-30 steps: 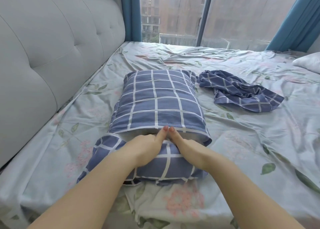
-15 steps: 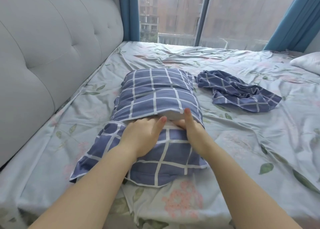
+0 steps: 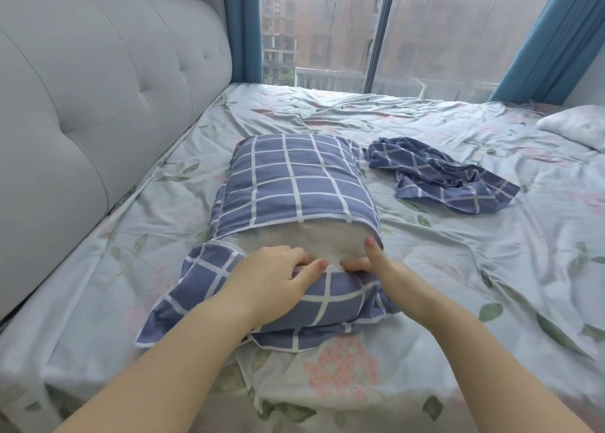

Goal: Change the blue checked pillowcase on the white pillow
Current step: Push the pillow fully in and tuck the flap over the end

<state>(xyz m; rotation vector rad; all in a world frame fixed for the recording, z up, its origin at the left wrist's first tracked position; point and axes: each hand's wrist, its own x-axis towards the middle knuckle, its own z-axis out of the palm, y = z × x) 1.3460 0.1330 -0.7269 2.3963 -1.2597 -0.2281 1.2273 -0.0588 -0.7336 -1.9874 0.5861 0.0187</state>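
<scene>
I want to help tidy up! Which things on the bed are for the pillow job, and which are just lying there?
For the job:
blue checked pillowcase
white pillow inside it
left hand and right hand, gripping its flap
crumpled checked pillowcase, probably the other one in the swap

Just lying about:
second pillow, far right
flowery sheet
grey headboard
blue curtains

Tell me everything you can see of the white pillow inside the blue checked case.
Only a strip of the white pillow shows: soft, slightly fuzzy white fabric bulging from the near, open end of the blue checked pillowcase. The rest is hidden inside, a plump oblong lying flat on the floral bed sheet. The left hand and right hand grip the case's near flap at the exposed edge; the right thumb touches the white fabric.
</scene>
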